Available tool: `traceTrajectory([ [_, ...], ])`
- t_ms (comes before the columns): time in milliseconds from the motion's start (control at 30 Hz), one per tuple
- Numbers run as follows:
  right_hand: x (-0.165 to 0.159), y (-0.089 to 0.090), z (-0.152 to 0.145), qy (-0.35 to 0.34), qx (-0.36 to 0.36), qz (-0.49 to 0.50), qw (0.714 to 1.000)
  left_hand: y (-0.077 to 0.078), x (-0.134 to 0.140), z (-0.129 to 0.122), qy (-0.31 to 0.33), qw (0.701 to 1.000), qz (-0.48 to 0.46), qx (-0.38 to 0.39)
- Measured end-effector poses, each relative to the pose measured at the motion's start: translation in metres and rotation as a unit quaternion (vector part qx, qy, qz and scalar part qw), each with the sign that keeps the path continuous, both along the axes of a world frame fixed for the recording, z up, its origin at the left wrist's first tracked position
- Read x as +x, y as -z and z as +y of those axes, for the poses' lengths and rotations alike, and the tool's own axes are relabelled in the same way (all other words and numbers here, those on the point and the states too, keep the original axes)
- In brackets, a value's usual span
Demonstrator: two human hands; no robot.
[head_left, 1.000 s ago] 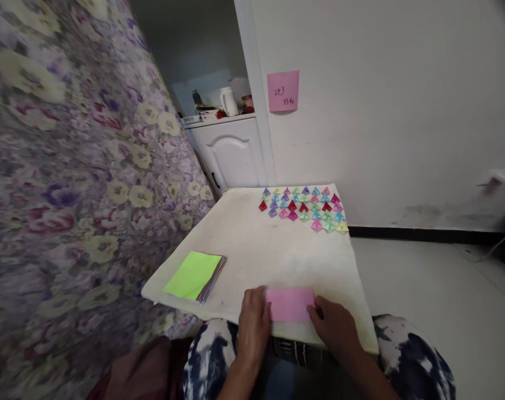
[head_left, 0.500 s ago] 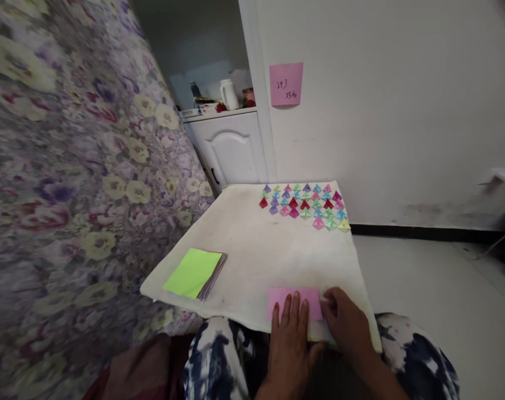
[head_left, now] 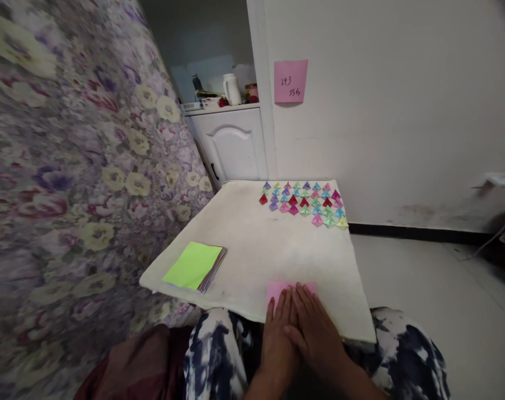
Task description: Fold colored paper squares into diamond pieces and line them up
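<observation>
A folded piece of pink paper [head_left: 276, 289] lies at the near edge of the cream-covered table [head_left: 252, 233]. My left hand [head_left: 280, 328] rests flat on it with the fingers stretched out. Beside it, partly overlapping, my right hand [head_left: 314, 328] also presses flat on the paper, fingers extended. Most of the paper's near part is hidden under both hands. To the left sits a stack of coloured paper sheets [head_left: 194, 265], bright green on top.
Several rows of small folded paper pieces [head_left: 304, 202] in many colours line the far right of the table. A floral curtain [head_left: 89, 194] hangs at the left. Behind stand a white cabinet [head_left: 233, 141] and a wall bearing a pink note [head_left: 290, 81].
My right hand has moved left from the paper's right edge onto the paper, its fingers going from curled to flat. My left hand stays on the paper. The view has shifted slightly.
</observation>
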State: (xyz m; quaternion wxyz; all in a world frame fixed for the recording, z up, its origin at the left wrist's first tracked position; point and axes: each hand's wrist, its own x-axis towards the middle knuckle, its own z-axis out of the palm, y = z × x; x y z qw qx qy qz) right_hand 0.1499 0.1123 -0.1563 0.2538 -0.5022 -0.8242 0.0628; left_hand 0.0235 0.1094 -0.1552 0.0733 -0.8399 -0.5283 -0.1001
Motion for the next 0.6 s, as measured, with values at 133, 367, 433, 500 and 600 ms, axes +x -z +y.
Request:
traceTrajectory([
  [133, 0.007, 0.008, -0.001, 0.019, 0.027, -0.025, 0.999, -0.004, -0.019, -0.002, -0.02, 1.0, 0.01, -0.012],
  [367, 0.026, 0.013, -0.005, 0.044, 0.026, -0.065, 0.997, -0.014, -0.046, -0.006, -0.051, 0.998, 0.021, -0.005],
  [433, 0.033, 0.013, -0.007, 0.053, 0.03, -0.064, 0.996, -0.014, -0.052, -0.007, -0.052, 0.998, 0.015, -0.006],
  [500, 0.04, 0.012, -0.008, 0.059, 0.033, -0.054, 0.996, -0.015, -0.056, -0.01, -0.055, 0.998, 0.006, -0.01],
  [600, 0.049, 0.007, -0.006, 0.062, 0.033, -0.017, 0.997, -0.021, -0.056, -0.015, -0.062, 0.998, -0.014, -0.012],
])
